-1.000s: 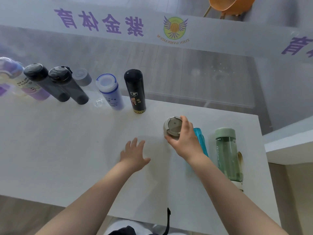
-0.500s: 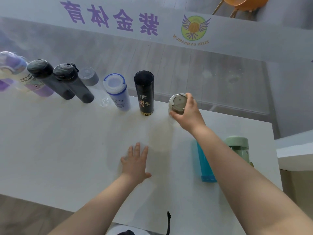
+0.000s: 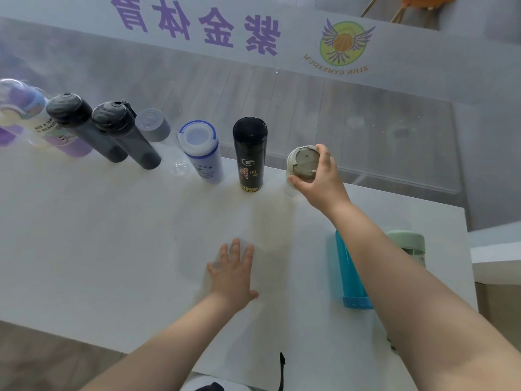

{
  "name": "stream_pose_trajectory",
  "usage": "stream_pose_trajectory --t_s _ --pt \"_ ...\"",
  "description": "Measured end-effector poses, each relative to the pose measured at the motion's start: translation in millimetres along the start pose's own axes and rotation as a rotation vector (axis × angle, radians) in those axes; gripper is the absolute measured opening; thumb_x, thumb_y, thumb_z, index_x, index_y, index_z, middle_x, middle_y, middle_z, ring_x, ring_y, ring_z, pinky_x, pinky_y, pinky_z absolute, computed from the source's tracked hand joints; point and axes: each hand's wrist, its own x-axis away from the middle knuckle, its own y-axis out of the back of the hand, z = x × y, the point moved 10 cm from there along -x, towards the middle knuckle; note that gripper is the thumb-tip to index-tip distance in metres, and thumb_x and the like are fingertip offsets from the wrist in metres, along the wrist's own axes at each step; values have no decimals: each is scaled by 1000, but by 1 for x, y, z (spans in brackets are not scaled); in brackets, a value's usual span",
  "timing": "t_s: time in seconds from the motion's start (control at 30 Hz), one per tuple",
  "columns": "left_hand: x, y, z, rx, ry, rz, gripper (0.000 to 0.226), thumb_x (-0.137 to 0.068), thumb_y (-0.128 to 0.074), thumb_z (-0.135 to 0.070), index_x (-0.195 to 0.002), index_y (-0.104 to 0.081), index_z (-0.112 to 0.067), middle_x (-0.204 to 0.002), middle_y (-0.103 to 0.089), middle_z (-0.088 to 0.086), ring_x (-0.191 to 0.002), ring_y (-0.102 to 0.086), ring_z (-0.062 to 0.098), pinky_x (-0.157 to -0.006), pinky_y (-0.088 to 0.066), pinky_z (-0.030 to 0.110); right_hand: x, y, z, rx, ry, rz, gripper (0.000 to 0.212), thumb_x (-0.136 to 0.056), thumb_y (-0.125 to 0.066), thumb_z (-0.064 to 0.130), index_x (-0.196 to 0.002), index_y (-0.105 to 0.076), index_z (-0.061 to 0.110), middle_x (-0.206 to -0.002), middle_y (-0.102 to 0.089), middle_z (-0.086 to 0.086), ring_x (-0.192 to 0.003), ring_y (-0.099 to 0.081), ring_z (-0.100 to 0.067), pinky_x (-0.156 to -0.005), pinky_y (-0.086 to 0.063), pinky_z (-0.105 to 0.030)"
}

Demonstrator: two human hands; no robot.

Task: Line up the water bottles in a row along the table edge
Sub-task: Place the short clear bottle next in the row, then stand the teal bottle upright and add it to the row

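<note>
Right hand [image 3: 318, 179] has its grip closed around the grey lid of the clear bottle [image 3: 303, 164], standing at the far edge of the worktop [image 3: 112, 235], just beside the black flask [image 3: 250, 155]. Left hand [image 3: 232, 273] lies flat and open, holding nothing.
</note>
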Motion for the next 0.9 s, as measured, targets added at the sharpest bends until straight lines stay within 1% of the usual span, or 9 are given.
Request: stream_pose_trajectory --t_s 0.1,0.2,0.33,0.47,0.53,0.63,0.73,0.83,0.9 --pt "-3 2 1 127 -1 19 100 -84 -60 -53 -152 9 -28 -160 21 8 -147 14 36 -114 -16 61 4 0 -3 6 -14 -2 98 -79 -72 47 -151 -8 30 -145 -34 -4 -127 -42 -19 -92 -35 -26" --pt "-3 8 1 170 -26 -22 92 -85 -58 -50 -152 0 -28 -161 14 11 -148 12 32 -118 -8 54 11 1 -6 7 -38 -13 110 -75 -71 57 -151 5 34 -155 -25 -3 -137 -34 -21 -99 -35 -32" --pt "-4 12 -3 179 -67 -96 84 -87 -55 -49 -152 -6 -28 -162 11 8 -149 8 27 -120 -7 47 26 10 -17 -49 -71 -36 107 -77 -69 56 -152 3 29 -160 -17 -1 -145 -21 -19 -109 -27 -34" --pt "-4 15 -20 199 -85 -131 77 -89 -52 -46 -152 -11 -27 -162 6 8 -149 3 28 -119 -5 41 59 21 -52 -100 -118 -18 92 -84 -64 51 -151 -5 28 -157 -23 -2 -144 -22 -15 -112 -27 -34" --pt "-5 18 -29 268 -74 -138 74 -90 -51 -43 -152 -15 -25 -162 1 10 -149 -1 28 -121 -7 39 81 29 -72 -97 -134 1 85 -87 -62 45 -151 -10 25 -155 -26 -2 -142 -24 -15 -110 -25 -30" --pt "-3 25 -48 423 -81 -151 68 -90 -54 -36 -150 -24 -21 -161 -12 9 -148 -11 27 -121 -13 37 116 46 -103 -74 -152 -4 73 -91 -60 35 -149 -17 23 -152 -30 -1 -140 -28 -14 -108 -25 -27" --pt "7 31 -79 558 -143 -187 57 -93 -55 -26 -146 -35 -19 -156 -25 4 -145 -21 22 -118 -17 32 151 60 -134 -72 -201 2 67 -92 -58 26 -148 -22 23 -150 -33 1 -138 -30 -13 -108 -25 -26" --pt "21 35 -117 684 -240 -206 46 -95 -53 -21 -139 -43 -24 -149 -37 -6 -139 -33 13 -116 -24 28 184 64 -160 -82 -250 36 66 -92 -57 23 -147 -22 25 -151 -32 2 -139 -31 -14 -114 -29 -35" --pt "28 29 -140 765 -252 -160 44 -95 -52 -23 -138 -43 -28 -144 -42 -10 -132 -40 8 -113 -32 28 202 64 -175 -106 -283 68 67 -92 -57 22 -148 -20 26 -151 -31 3 -137 -34 -15 -114 -32 -39"
